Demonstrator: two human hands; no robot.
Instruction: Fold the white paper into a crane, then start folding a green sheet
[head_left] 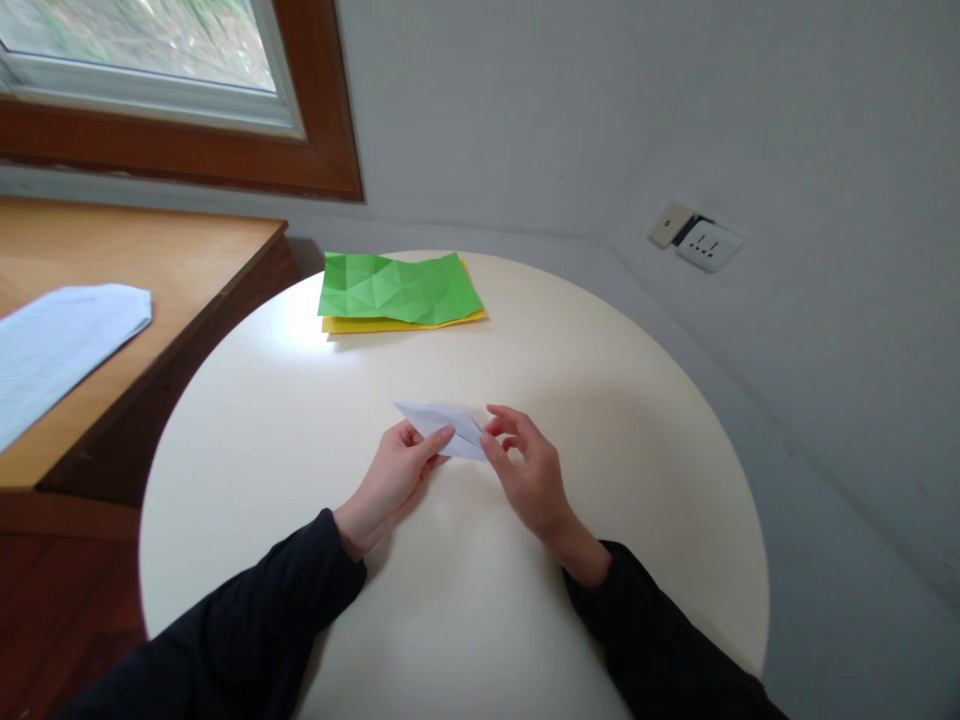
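Observation:
A small piece of folded white paper [431, 415], with slanted edges and a pointed left end, is held above the middle of the round table. My left hand [397, 475] grips its lower edge, thumb on top and fingers underneath, mostly hidden. At the paper's right end, my right hand [529, 475] has its thumb against the edge. Its index finger is raised a little apart, and the other fingers curl behind the thumb. Beyond my hands lies a creased green sheet [401, 288] on top of a yellow sheet [405, 326].
The white round table [247, 480] stands close to the wall. On the left, a wooden desk [202, 245] carries a pale sheet or cloth [71, 335]. A wall socket [709, 245] is at the right, and a brown-framed window [322, 100] is at the upper left.

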